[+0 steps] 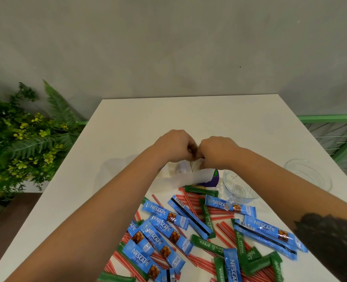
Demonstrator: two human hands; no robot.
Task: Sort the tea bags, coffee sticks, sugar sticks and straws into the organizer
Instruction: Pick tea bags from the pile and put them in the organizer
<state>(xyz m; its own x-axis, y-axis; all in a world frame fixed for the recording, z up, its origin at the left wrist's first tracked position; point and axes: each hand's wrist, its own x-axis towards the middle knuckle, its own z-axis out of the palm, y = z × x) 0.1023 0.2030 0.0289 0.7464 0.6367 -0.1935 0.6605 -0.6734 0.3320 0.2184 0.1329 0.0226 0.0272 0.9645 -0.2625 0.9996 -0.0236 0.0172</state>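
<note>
Your left hand (176, 146) and right hand (216, 151) meet at the centre of the frame, fingers curled together on pale tea bags (180, 169) lying on the white table (127, 123). Blue coffee sticks (165, 215), green sugar sticks (201, 189) and red-striped straws (223, 216) lie scattered at lower centre, beside a glass cup (239, 190).

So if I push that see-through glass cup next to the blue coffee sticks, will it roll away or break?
The glass cup looks like cut glass lying on its side, so a push would probably make it roll or rock. Its handle might stop it rolling far. Being glass, it is probably heavy for its size, slippery, and could chip if knocked off the table.
</note>
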